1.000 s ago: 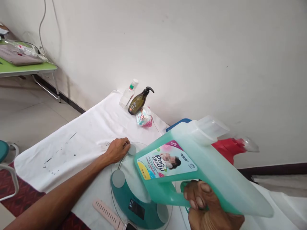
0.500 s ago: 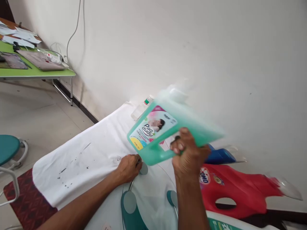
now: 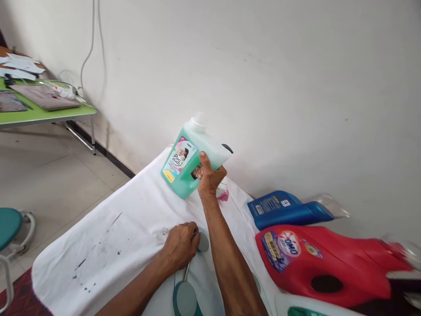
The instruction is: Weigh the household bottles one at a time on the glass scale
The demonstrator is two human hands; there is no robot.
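Note:
My right hand [image 3: 210,175] grips the handle of a translucent green detergent bottle [image 3: 186,188] with a white cap and a "Pao dudu" label. The bottle tilts near the far end of the white cloth; I cannot tell whether it touches the cloth. Closer to me, my left hand [image 3: 182,245] is closed beside a round grey pad [image 3: 203,242]. What its fingers hold, if anything, is hidden. Below it, a teal piece with a grey disc [image 3: 186,298] and a thin metal rod shows, partly cut off by the lower edge.
White cloth [image 3: 98,259] with black marks covers the table. On the right lie a blue bottle [image 3: 272,206], a red OMO bottle [image 3: 296,272] and part of a white bottle [image 3: 296,303]. A wall [image 3: 263,79] rises behind. A green table [image 3: 42,116] and teal stool [image 3: 9,226] stand left.
My right hand has carried the green bottle away from me and leftward, and the bottle is more upright. My left hand stays by the grey pad. More of the blue and red bottles shows.

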